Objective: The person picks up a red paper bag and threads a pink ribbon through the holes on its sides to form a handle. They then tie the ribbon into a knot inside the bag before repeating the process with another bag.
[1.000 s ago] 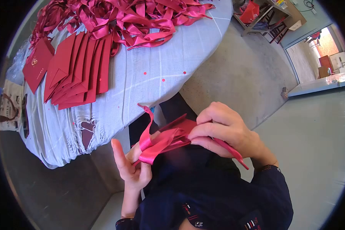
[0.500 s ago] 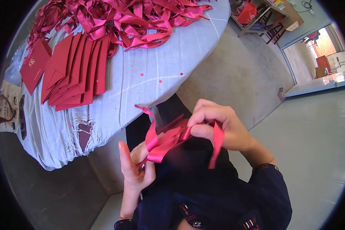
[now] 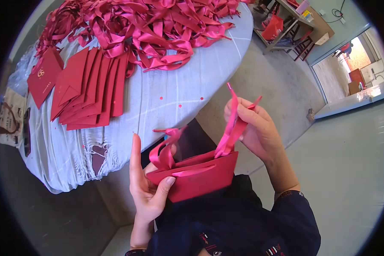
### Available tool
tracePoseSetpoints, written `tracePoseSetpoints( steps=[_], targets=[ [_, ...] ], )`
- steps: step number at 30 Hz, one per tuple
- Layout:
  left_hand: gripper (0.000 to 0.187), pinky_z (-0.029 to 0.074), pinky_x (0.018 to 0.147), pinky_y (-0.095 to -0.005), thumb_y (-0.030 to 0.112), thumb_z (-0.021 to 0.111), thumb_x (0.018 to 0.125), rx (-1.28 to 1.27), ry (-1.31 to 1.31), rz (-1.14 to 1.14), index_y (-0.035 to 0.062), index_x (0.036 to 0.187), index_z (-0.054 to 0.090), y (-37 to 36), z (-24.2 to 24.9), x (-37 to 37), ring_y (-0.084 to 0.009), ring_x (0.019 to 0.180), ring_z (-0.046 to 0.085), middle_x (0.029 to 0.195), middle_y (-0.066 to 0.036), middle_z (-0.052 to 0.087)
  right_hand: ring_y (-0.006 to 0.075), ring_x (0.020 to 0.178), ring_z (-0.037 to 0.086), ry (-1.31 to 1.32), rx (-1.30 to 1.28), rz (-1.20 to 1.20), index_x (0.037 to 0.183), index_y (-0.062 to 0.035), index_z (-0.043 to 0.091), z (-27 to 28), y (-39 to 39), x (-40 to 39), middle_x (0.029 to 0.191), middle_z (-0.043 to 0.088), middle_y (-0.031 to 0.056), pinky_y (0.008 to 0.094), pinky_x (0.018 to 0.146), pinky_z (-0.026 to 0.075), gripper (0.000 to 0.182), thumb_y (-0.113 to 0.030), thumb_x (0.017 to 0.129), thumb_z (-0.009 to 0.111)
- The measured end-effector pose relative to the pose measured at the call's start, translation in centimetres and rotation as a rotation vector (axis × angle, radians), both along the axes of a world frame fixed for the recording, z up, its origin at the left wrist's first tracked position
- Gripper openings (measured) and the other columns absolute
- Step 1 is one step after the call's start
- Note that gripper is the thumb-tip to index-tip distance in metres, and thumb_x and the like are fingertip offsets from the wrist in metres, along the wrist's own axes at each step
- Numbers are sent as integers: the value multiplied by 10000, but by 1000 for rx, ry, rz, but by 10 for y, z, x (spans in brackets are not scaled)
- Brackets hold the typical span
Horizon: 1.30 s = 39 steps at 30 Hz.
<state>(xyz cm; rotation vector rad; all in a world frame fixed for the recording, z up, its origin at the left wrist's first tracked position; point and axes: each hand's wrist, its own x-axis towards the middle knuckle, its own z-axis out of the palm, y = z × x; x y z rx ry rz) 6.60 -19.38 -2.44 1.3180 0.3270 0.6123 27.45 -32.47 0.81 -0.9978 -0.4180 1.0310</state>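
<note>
While my left grip (image 3: 148,190) clamps one end of a small rectangular red paper bag (image 3: 205,181), thumb on its front, near the white-clothed table (image 3: 158,113), my right grip (image 3: 256,128) pinches glossy pink satin ribbon strands (image 3: 228,143) above it; I judge steady paper and even, untwisted tension best.

Rounded surface (image 3: 187,85) draped in pale cloth (image 3: 77,168), gathered in folds at left; frayed tear near its lower edge. Three red dots (image 3: 180,106) on cloth, near right edge. Clear plastic (image 3: 19,77) at far left, printed tote (image 3: 10,117) just below. Beyond, grey floor (image 3: 271,79); rack (image 3: 286,32) with red bag (image 3: 272,28) on lower shelf, dark stool (image 3: 303,48) beside it. Black cable (image 3: 337,16) on wall, open doorway (image 3: 335,70) below, at right.
</note>
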Motion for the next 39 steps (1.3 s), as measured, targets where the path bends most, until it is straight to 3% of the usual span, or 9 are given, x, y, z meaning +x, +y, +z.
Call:
tracePoseSetpoints(
  steps=[3, 7, 9, 13, 15, 23, 28, 34, 39],
  targets=[
    [880, 417, 978, -330, -44, 608, 784, -178, -2, 69, 15, 1482, 75, 2, 16, 7, -252, 1146, 560, 1244, -290, 533, 156, 969, 518, -62, -93, 40, 1120, 9, 521, -4, 3, 3, 1039, 533, 76, 314, 835, 432, 469, -420, 930, 523],
    [857, 402, 990, -322, -99, 553, 838, -221, -23, 38, 58, 1490, 19, 10, 20, 6, -229, 1155, 540, 1282, -264, 509, 220, 1139, 531, -164, -157, 402, 1270, 72, 475, -12, -19, 14, 1256, 542, 142, 353, 977, 395, 680, -510, 918, 496],
    [832, 390, 1002, -326, -119, 517, 846, -208, -12, 22, 57, 1489, 20, 12, 17, 8, -233, 1185, 516, 1296, -246, 499, 134, 987, 573, -439, -261, 459, 1232, 7, 548, -24, -27, 18, 1109, 619, 80, 274, 877, 446, 371, -241, 957, 518],
    [800, 369, 1018, -320, -104, 479, 890, -194, -2, -102, 81, 1491, -16, 12, 19, 14, -209, 1196, 506, 1327, -234, 477, 173, 1035, 575, -623, -255, 255, 1175, 59, 566, 15, 4, -15, 1093, 627, 104, 323, 922, 437, 342, -170, 924, 520],
    [801, 373, 1013, -316, -105, 466, 900, -215, -32, -147, 99, 1492, -33, 12, 19, 14, -198, 1206, 496, 1338, -226, 470, 148, 987, 587, -390, -209, 140, 1148, 45, 583, 11, 7, -15, 1063, 632, 95, 295, 888, 454, 283, -59, 894, 512],
    [864, 397, 993, -341, -49, 549, 885, -275, -58, -72, 85, 1489, -54, 11, 19, 12, -220, 1150, 528, 1270, -228, 498, 107, 786, 596, -526, -212, -22, 1011, 34, 621, 19, 18, -25, 883, 645, 62, 254, 734, 476, 200, -98, 902, 518],
    [569, 409, 971, -297, 21, 637, 868, -78, 10, -112, -8, 1350, 335, 11, 14, 5, -122, 1132, 505, 1246, -85, 523, 85, 811, 588, -655, -158, -83, 1012, 28, 635, 22, 24, -26, 905, 657, 62, 232, 735, 470, 185, -81, 917, 522],
    [490, 452, 916, -273, 52, 623, 890, -101, -18, -99, -5, 1313, 384, 12, 12, 4, -108, 1061, 538, 1157, -77, 569, 71, 726, 555, -696, -65, -151, 978, 27, 620, 27, 30, -26, 819, 617, 20, 226, 691, 452, 160, -53, 874, 530],
    [488, 451, 919, -272, 51, 602, 904, -208, -62, -282, 2, 1333, 375, 20, 24, -1, -93, 1065, 541, 1196, -70, 570, 106, 756, 523, -403, 307, -150, 929, -15, 577, 34, 35, -11, 847, 551, 47, 232, 654, 405, 114, -117, 908, 530]
  ],
)
